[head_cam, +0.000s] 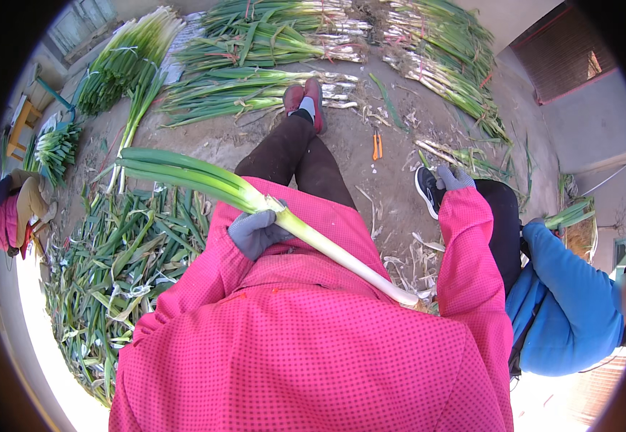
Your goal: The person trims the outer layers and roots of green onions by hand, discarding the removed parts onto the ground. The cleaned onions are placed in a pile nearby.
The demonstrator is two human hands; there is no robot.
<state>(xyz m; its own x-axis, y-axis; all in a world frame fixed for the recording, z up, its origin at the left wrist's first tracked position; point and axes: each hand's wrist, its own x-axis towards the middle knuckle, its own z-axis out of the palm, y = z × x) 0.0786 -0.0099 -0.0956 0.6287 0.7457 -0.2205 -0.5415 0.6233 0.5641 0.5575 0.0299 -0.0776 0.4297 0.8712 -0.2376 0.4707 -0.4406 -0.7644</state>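
My left hand [259,232], in a grey glove, is wrapped around the middle of a large Welsh onion [326,245]. The stalk lies slantwise over my lap, its green leaves up to the left and its white root end down to the right. My right hand [453,178], also gloved, is stretched forward on the right, beside a co-worker's black shoe [426,190]. Its fingers look bent, and whether anything is between them is unclear. Just beyond it, a few white onion stalks [440,152] rest on the ground.
Orange-handled pruning shears [377,146] lie on the dirt floor. Tied onion bundles [270,46] line the far side, with more bundles [442,65] at right. A heap of stripped leaves [129,259] spreads at left. A co-worker in blue [567,308] sits close on my right; another person [16,210] is far left.
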